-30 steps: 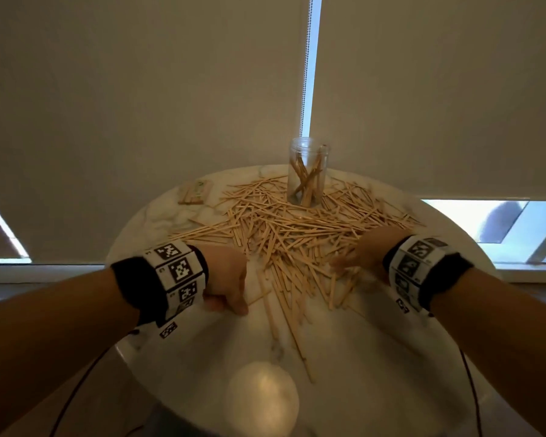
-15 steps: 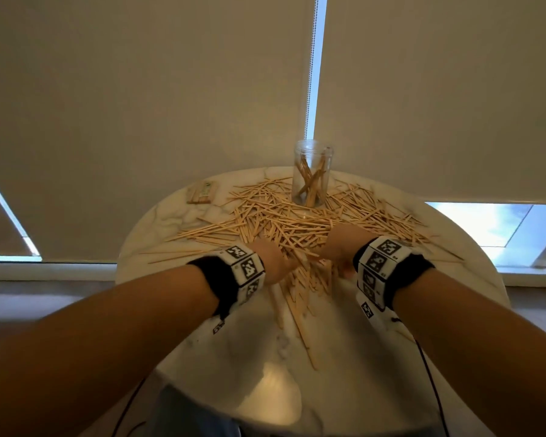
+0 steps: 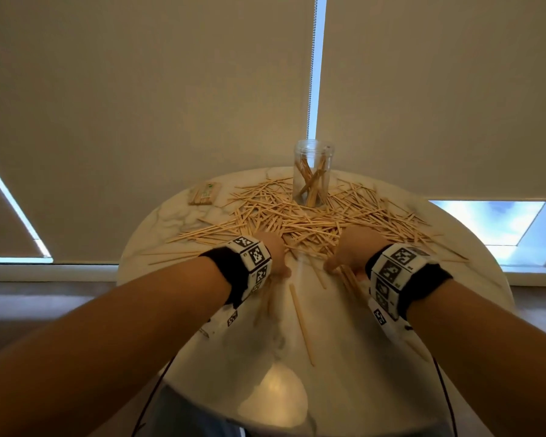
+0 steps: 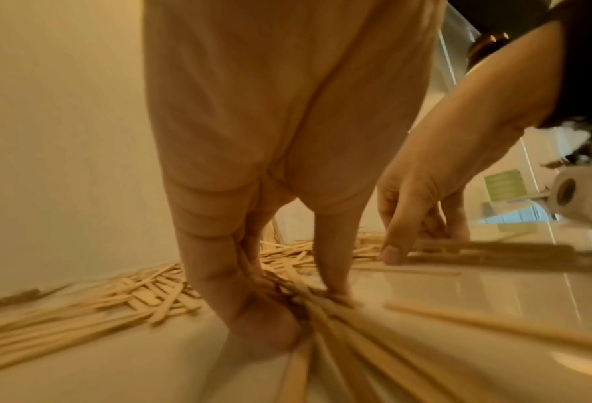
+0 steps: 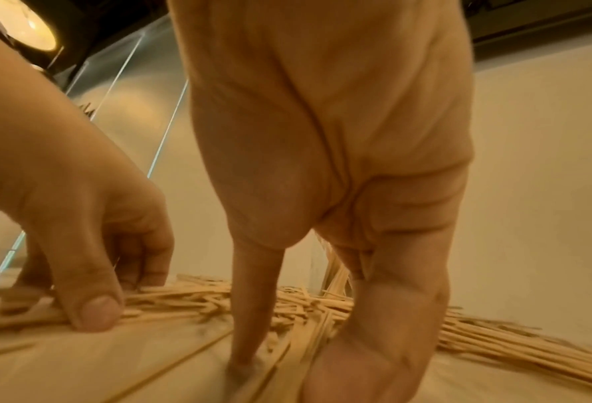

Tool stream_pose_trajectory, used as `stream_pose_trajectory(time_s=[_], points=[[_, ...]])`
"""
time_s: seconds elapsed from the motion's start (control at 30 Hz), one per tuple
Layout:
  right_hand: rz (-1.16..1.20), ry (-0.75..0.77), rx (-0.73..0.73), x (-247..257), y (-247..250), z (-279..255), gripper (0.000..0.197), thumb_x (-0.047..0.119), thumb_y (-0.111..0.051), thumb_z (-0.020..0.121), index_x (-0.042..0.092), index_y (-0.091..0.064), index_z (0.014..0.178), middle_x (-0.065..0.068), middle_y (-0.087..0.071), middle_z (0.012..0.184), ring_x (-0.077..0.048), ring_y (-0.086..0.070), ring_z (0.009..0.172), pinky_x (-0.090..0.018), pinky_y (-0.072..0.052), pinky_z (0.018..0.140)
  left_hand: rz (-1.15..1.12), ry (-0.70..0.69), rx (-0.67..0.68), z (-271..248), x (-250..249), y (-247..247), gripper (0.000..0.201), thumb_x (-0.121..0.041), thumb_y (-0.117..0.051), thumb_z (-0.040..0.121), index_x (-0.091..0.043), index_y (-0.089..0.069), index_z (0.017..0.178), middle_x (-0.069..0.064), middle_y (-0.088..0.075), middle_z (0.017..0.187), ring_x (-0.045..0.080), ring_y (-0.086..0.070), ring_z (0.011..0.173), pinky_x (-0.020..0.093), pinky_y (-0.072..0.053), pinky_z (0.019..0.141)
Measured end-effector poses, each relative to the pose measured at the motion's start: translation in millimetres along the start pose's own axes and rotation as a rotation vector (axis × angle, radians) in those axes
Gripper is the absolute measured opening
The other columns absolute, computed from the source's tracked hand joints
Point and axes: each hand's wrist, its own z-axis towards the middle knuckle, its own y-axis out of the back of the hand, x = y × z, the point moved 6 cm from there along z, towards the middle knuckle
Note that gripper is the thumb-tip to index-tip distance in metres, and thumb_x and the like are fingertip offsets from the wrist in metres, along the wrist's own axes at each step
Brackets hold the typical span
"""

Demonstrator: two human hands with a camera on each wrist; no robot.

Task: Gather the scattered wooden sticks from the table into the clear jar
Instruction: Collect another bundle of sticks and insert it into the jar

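At the far left of the round marble table (image 3: 158, 216) lies a small banded bundle (image 3: 204, 193) of sticks, apart from the main spread. A second ago the two hands sat wide apart at the near edge of the pile; now they have closed in toward each other, so the sweep inward looks finished and a grasp seems to be starting. The left hand (image 3: 273, 252) is down at the near-left edge of the scattered wooden sticks (image 3: 312, 222), and the left wrist view shows its thumb and fingers (image 4: 218, 272) curled together round a fan of sticks, pinching them against the tabletop. Between the hands a few loose sticks lie on bare marble, one long stick (image 3: 301, 323) pointing back toward the person. Beyond them, at the far middle of the table, the clear jar (image 3: 312, 173) stands upright within the pile, holding only a few crossed sticks, so by my reckoning the task is barely begun and most of the load is yet on the table. The right hand (image 3: 352, 255) mirrors the left at the near-right edge: in the right wrist view its thumb (image 5: 249, 313) and fingers press down either side of a sheaf, clamped on it. Further right the pile thins toward the table rim. The next move likely calls for lifting both bunches and aligning them upright over the jar mouth; slack sticks could slip from either fan.
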Motion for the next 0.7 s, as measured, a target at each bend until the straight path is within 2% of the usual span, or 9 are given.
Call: stream_pose_trajectory(time_s=[0.07,0.13,0.2,0.3,0.4,0.47,0.53,0.6,0.7], points=[[0.045,0.011,0.05,4,-2,-1,0.042,0.033,-0.074,0.086,0.002,-0.069,0.113,-0.012,-0.071,0.112,-0.027,-0.068,0.104,-0.04,-0.056,0.093,0.012,-0.023,0.024,-3,-9,4,0.042,-0.037,-0.062,0.097,-0.002,-0.064,0.121,0.005,-0.056,0.091,0.024,-0.061,0.094,0.03,-0.051,0.083],[0.058,0.024,0.067,7,-1,-3,0.036,0.026,-0.071,0.089,0.001,-0.069,0.115,-0.013,-0.07,0.116,-0.028,-0.066,0.108,-0.039,-0.054,0.096,0.06,-0.05,0.039,-4,-14,8,0.032,-0.028,-0.059,0.099,-0.005,-0.065,0.12,0.003,-0.054,0.083,0.024,-0.065,0.102,0.028,-0.05,0.078],[0.047,0.026,0.063,7,-1,-6,0.035,0.023,-0.068,0.09,0.002,-0.068,0.118,-0.013,-0.068,0.119,-0.028,-0.064,0.11,-0.039,-0.054,0.096,0.107,-0.051,0.027,-2,-14,9,0.023,-0.025,-0.06,0.097,-0.009,-0.065,0.112,0.001,-0.047,0.076,0.022,-0.06,0.085,0.026,-0.046,0.066],[0.016,0.032,0.054,6,-3,-12,0.034,0.021,-0.063,0.094,0.002,-0.065,0.122,-0.014,-0.065,0.123,-0.03,-0.063,0.113,-0.038,-0.053,0.096,0.051,-0.012,0.023,2,-11,4,0.028,-0.028,-0.059,0.097,-0.004,-0.066,0.11,0.001,-0.043,0.072,0.02,-0.052,0.082,0.028,-0.043,0.07],[-0.009,0.057,0.038,6,-3,-15,0.032,0.02,-0.059,0.096,0.001,-0.066,0.12,-0.014,-0.065,0.122,-0.03,-0.064,0.111,-0.038,-0.054,0.095,0.013,0.006,0.022,5,-14,1,0.029,-0.031,-0.056,0.099,-0.007,-0.059,0.083,0.002,-0.044,0.069,0.017,-0.047,0.065,0.029,-0.042,0.069],[0.0,0.053,0.056,8,-3,-18,0.026,0.017,-0.059,0.095,0.0,-0.068,0.113,-0.015,-0.067,0.12,-0.03,-0.065,0.109,-0.039,-0.055,0.095,0.04,0.007,0.035,5,-17,-1,0.034,-0.025,-0.055,0.099,-0.01,-0.048,0.069,0.002,-0.042,0.068,0.013,-0.04,0.056,0.027,-0.041,0.06],[0.044,0.044,0.067,8,-3,-19,0.015,0.016,-0.058,0.095,0.004,-0.067,0.095,-0.016,-0.068,0.118,-0.03,-0.065,0.109,-0.037,-0.055,0.094,0.017,0.0,0.047,7,-16,0,0.028,-0.023,-0.053,0.099,-0.009,-0.052,0.075,0.002,-0.041,0.068,0.014,-0.041,0.057,0.025,-0.039,0.055],[0.127,0.021,0.08,3,-3,-16,0.015,0.014,-0.058,0.095,0.005,-0.065,0.085,-0.016,-0.071,0.11,-0.029,-0.07,0.101,-0.036,-0.059,0.087,0.005,-0.01,0.072,5,-15,0,0.023,-0.024,-0.051,0.101,-0.007,-0.061,0.09,0.003,-0.049,0.075,0.019,-0.05,0.069,0.026,-0.041,0.062],[0.362,-0.097,0.111,-10,-5,-13,0.014,0.008,-0.059,0.094,0.001,-0.064,0.083,-0.015,-0.073,0.082,-0.02,-0.075,0.062,-0.029,-0.061,0.055,-0.102,-0.018,0.053,4,-7,2,0.032,-0.021,-0.043,0.104,-0.001,-0.063,0.119,0.012,-0.064,0.113,0.028,-0.062,0.105,0.029,-0.047,0.08]])
